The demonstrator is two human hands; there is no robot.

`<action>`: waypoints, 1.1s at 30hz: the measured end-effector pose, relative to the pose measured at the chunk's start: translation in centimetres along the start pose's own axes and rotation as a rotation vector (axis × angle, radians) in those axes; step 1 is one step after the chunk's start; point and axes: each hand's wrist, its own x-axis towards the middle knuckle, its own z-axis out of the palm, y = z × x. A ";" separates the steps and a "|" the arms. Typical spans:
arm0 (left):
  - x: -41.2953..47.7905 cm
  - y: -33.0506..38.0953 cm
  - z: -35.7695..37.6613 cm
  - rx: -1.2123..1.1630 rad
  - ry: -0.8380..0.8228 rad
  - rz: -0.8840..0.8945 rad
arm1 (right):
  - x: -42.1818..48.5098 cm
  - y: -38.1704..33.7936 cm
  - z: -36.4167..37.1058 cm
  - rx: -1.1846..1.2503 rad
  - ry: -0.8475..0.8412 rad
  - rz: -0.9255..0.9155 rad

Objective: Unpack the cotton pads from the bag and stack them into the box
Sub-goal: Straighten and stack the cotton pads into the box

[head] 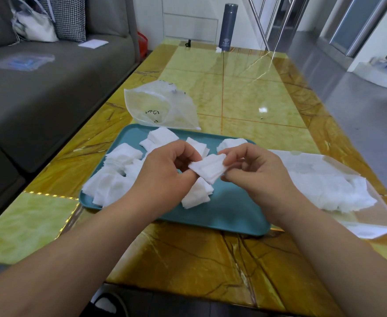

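Where a grey sofa (50, 88) runs along its left edge, a glossy yellow-green stone table (245, 92) carries a teal tray (233, 213) near its front edge. Loose cotton pads (119, 177) lie in heaps across the tray's left half and along its far edge, with one small pile near its middle. A clear bag (162, 106) lies crumpled on the table just beyond the tray's far-left corner, and a tall dark flask (227, 26) stands at the table's far edge. Beside the tray's right edge sits the clear box (375, 216), with pads piled in it. Both hands meet above the tray's middle. The left hand (165, 172) pinches one end of a held stack (208, 168) of pads between curled fingers and thumb, and the right hand (256, 170) pinches the other end likewise.
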 end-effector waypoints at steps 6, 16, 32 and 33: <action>-0.2 0.1 0.4 0.104 0.023 0.114 | 0.0 -0.5 -0.1 0.253 -0.016 0.272; 0.0 0.0 0.5 0.076 0.079 0.065 | -0.2 -0.1 0.2 0.156 0.089 0.178; 0.1 -0.4 0.6 0.257 0.023 0.339 | -0.5 -0.4 0.3 0.251 -0.005 0.164; 0.2 -0.4 0.6 0.270 0.031 0.355 | -0.5 -0.5 0.2 0.295 -0.038 0.186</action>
